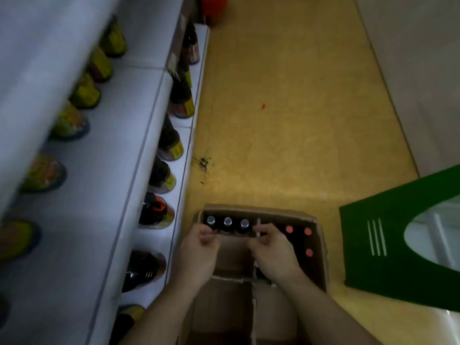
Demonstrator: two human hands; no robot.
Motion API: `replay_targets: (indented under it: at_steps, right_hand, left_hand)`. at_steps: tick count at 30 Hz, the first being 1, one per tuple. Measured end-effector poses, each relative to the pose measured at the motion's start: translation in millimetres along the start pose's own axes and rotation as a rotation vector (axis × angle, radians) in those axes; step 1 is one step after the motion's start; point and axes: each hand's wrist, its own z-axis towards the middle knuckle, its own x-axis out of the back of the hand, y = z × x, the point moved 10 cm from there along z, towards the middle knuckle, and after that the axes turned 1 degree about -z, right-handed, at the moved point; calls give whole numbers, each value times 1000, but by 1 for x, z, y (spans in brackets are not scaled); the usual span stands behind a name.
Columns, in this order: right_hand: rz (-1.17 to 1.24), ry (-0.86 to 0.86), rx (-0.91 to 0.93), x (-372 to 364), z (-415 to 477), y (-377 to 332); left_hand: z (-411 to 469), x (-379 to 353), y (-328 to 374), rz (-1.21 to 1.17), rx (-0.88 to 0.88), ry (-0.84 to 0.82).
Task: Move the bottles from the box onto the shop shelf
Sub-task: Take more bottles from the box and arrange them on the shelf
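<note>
Left hand (199,247) nearer silver-capped bottles (227,221), upright at box (321,245) far edge | grip curled, hold unclear | right hand (272,250) at divider (258,224), same

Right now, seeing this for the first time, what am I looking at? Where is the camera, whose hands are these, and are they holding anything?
There is no machine here: a person wears one camera on the head, looking down at their own bare hands. The left hand and right hand reach into an open brown cardboard box standing on the yellow floor. Inside stand three dark bottles with silver caps and, past a cardboard divider, three dark bottles with red caps. Both hands curl their fingers by the silver-capped row, but the picture is too dim to tell whether they grip anything yet. On the left are white shop shelves carrying dark bottles with yellow labels. A flat green board shows at the right.
</note>
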Motion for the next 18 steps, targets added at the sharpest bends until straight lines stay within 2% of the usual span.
replay_targets:
  at_steps: [8,11,14,18]
  right_hand:
    - [-54,-4,-9,-84,101,101]
    - [-129,-20,25,-108,139,116]
    - [-182,-26,64,-131,178,125]
    - [-196,-35,101,-159,219,127]
  left_hand:
    - [103,-89,-94,205,-17,-35]
    - [138,-111,-118,321,-48,-15]
    - [177,-135,-133,368,-161,-14]
    - [217,-157,-153,476,-181,-54]
